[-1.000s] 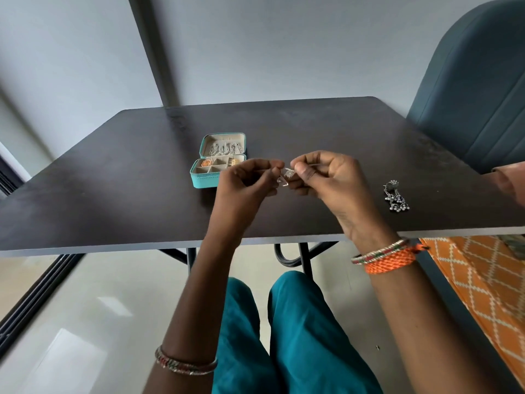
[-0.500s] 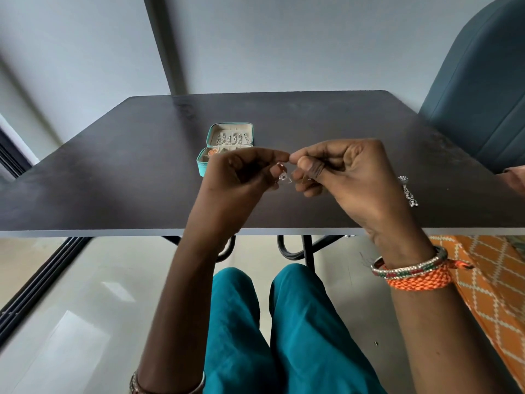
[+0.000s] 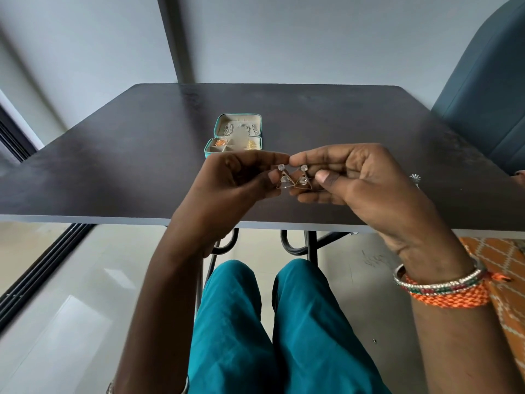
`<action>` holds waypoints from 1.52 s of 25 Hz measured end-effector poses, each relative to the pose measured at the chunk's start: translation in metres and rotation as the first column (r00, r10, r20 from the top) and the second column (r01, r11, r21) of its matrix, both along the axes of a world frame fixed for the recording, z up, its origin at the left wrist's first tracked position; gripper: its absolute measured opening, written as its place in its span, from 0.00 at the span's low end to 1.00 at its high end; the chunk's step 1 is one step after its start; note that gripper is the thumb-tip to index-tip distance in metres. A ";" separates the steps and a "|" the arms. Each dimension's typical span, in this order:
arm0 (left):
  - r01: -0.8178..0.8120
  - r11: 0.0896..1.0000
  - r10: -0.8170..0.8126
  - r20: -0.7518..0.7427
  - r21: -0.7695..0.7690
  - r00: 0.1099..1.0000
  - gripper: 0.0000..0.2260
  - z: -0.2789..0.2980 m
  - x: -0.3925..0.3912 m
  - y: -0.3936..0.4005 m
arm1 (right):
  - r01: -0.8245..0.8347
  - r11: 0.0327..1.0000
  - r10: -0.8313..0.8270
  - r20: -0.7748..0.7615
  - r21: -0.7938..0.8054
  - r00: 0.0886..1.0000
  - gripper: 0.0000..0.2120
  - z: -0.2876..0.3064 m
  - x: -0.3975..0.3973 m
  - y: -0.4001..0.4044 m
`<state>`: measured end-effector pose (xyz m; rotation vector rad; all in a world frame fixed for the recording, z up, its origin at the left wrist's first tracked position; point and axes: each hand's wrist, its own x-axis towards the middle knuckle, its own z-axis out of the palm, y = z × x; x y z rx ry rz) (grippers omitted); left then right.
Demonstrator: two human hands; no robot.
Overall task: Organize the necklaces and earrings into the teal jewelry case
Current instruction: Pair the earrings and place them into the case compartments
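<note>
Two hands pinch a pair of triangle earrings – left hand (image 3: 227, 183) fingers clamped on one (image 3: 284, 180), right hand (image 3: 355, 177) on the other (image 3: 303, 180) – above the surface (image 3: 113, 166), near the open teal case (image 3: 235, 137); a slip risks dropping them to the floor

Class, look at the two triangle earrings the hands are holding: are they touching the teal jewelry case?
Apart. The head view shows the triangle earrings held by both hands above the table's near edge, with dark tabletop between them and the teal jewelry case.

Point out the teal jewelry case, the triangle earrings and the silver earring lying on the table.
teal jewelry case (image 3: 210, 150): head view, front-left rim.
triangle earrings (image 3: 302, 182): head view, right earring's lower stone.
silver earring (image 3: 415, 178): head view, round top.
</note>
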<state>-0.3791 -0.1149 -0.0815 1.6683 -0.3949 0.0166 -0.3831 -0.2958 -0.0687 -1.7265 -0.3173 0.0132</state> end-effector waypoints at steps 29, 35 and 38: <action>-0.397 0.660 0.360 0.194 0.638 0.912 0.06 -0.017 0.128 0.074 | 0.129 0.966 -0.107 0.106 -0.224 0.989 0.12 -0.044 0.152 0.103; -0.426 0.589 0.378 0.232 0.687 0.896 0.06 -0.029 0.126 0.077 | 0.130 0.956 -0.105 0.108 -0.263 0.989 0.13 -0.048 0.150 0.101; -0.375 0.771 0.375 0.109 0.515 0.921 0.07 -0.038 0.126 0.078 | 0.126 0.943 -0.089 0.129 -0.308 0.988 0.13 -0.039 0.154 0.104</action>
